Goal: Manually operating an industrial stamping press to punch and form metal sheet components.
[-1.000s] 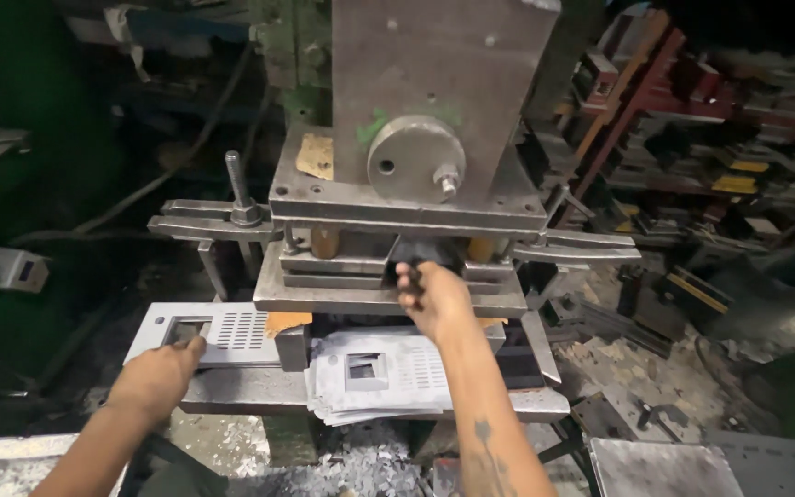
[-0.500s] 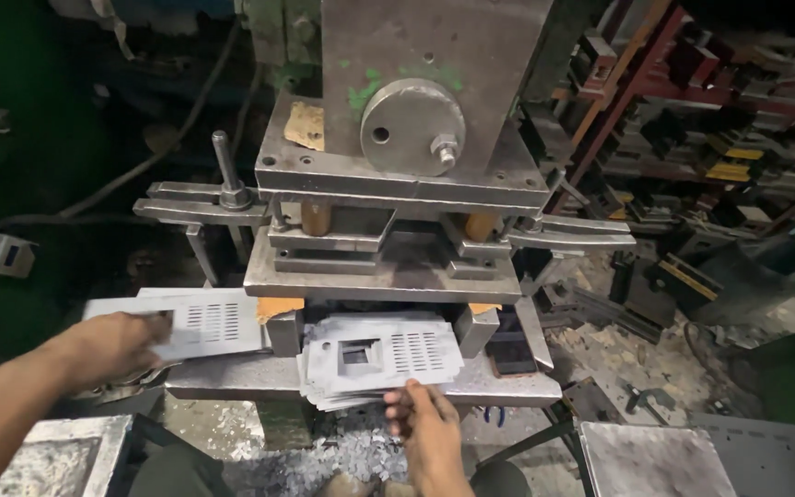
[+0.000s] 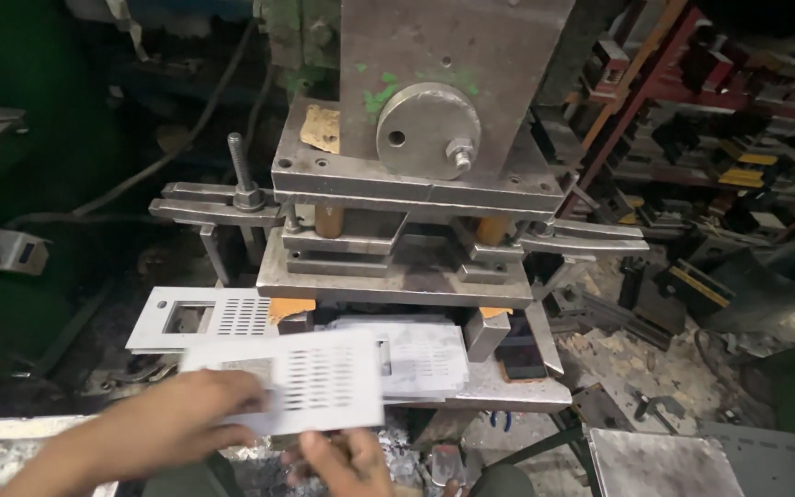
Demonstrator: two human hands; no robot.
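Slotted metal sheet (image 3: 301, 387) is clamped in left hand (image 3: 177, 419), right hand (image 3: 347, 460) fingers together underneath; more sheets (image 3: 420, 354) wait on the press bed (image 3: 517, 391).

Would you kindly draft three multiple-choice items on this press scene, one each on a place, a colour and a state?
1. Where does the slotted plate with the rectangular cut-out lie?
A. To the left of the press bed
B. On the shelves at the right
C. On top of the round boss

2. What colour are the paint flecks on the press block above the round boss?
A. Red
B. Green
C. Blue

3. How is the perforated sheet in front of the press?
A. Lying flat on the stack, untouched
B. Rolled into a tube
C. Held up by the left hand, with the right hand beneath its edge

Answers: 1 A, as it juts out to the left under the clamp bar. 2 B, the flecks show green on grey steel. 3 C, the left hand's fingers grip its left edge above the stack.
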